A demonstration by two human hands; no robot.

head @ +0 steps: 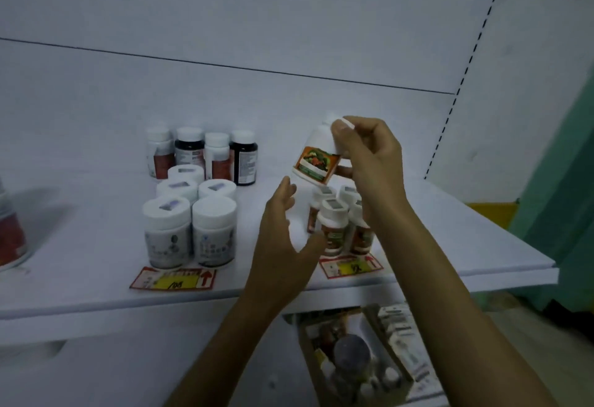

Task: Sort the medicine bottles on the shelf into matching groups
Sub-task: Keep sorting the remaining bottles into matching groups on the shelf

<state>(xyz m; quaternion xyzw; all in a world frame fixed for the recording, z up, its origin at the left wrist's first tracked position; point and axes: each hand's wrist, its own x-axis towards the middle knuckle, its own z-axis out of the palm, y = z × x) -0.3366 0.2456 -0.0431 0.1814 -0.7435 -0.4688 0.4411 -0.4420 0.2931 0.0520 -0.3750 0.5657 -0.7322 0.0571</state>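
Note:
My right hand (369, 162) grips a white bottle with an orange and green label (316, 157), tilted in the air above the shelf (96, 278). Below it stands a group of matching orange-labelled bottles (334, 230), partly hidden by my arms. My left hand (283, 239) hovers open in front of that group, holding nothing. To the left stand several wide white-capped jars (189, 223). Behind them, a back row mixes two white bottles with red labels (159, 152) and two dark bottles (244, 157).
Two red and yellow price tags (173, 278) (350, 266) lie at the shelf's front edge. A red-labelled container (11, 239) shows at the far left. Under the shelf, a cardboard box (360, 358) holds assorted bottles and packets. A green curtain (562, 197) hangs at the right.

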